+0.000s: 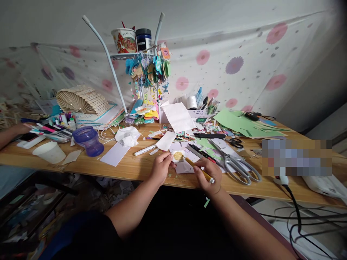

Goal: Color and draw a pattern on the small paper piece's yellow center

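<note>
My left hand (162,166) pinches the left edge of a small white paper cutout (178,156), whose middle is coloured yellow. A yellow marker pen (200,171) lies in the closed fingers of my right hand (210,176), its tip touching or very near the coloured patch. Under and behind the cutout are white paper scraps (187,167) on the wooden desk (151,173). A white marker (145,150) rests to the left, beyond my left hand. Large grey-handled scissors (241,168) lie to the right of my right hand.
At left stand a purple cup (89,141) and a white cup (49,152), near crumpled tissue (127,136). Another person's arm (13,135) reaches in at far left. Behind are a rack with hanging cutouts (148,70) and green paper sheets (241,122). Black cables (296,206) hang at right.
</note>
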Available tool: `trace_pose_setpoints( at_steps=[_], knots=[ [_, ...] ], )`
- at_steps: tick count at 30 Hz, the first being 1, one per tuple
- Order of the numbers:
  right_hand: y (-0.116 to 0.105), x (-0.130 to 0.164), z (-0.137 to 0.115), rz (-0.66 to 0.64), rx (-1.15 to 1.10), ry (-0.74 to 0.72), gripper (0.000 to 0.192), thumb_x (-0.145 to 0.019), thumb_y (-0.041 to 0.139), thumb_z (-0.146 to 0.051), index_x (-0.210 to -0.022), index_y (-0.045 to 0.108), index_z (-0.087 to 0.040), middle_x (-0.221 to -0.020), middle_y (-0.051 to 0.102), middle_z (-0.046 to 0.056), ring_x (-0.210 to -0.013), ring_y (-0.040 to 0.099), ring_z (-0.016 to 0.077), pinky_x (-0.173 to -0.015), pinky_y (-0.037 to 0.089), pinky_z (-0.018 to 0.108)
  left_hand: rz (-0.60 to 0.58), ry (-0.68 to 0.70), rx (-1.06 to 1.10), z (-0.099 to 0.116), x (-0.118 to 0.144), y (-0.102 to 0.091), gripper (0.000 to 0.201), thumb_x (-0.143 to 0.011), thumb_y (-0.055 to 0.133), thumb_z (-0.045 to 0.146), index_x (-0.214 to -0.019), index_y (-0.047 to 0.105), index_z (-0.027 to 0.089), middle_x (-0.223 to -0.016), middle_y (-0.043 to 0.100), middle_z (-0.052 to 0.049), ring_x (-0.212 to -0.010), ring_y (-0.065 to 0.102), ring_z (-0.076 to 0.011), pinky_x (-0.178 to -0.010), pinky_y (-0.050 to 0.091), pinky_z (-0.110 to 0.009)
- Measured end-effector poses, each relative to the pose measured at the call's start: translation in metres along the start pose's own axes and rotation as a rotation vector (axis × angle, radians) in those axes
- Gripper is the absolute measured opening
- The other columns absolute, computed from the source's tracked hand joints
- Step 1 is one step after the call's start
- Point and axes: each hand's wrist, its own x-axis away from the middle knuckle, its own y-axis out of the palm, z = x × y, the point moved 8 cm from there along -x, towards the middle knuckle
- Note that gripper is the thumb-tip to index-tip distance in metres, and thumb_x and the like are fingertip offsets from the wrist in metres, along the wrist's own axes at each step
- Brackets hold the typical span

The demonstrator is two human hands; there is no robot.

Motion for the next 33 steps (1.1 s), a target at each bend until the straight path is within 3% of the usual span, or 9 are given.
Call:
trace_pose_setpoints(
  at_steps=[4,17,33],
  knots=[
    [-0.003,0.001,0.001,0.044,-0.015,0.011,0.006,-0.077,0.056,-0.015,-0.075,0.055,-0.020,-0.063,0.059,-0.001,-0.054,0.056,0.0146,-0.050,0.043,0.027,0.013,-0.006,0.014,0.000,0.001,-0.002,0.029,-0.073,0.065,0.042,-0.079,0.067,0.014,-0.066,0.056,0.002,-0.050,0.054,-0.0086,-0.050,0.042,-0.022],
    [0.002,0.003,0.004,-0.006,-0.051,0.001,0.008,-0.076,0.058,-0.013,-0.077,0.056,-0.021,-0.065,0.060,0.000,-0.059,0.060,0.0159,-0.053,0.045,0.028,0.017,-0.019,0.072,0.001,0.001,-0.001,0.028,-0.071,0.066,0.041,-0.072,0.063,0.014,-0.062,0.052,0.003,-0.049,0.052,-0.0079,-0.048,0.040,-0.020],
    [0.005,-0.001,-0.011,-0.038,0.000,-0.104,0.011,-0.075,0.057,-0.011,-0.080,0.055,-0.021,-0.064,0.061,0.002,-0.059,0.062,0.0177,-0.052,0.048,0.029,0.051,-0.049,0.105,0.005,0.002,-0.001,0.027,-0.069,0.068,0.039,-0.076,0.066,0.014,-0.064,0.056,0.002,-0.049,0.052,-0.0080,-0.049,0.043,-0.021]
  ],
)
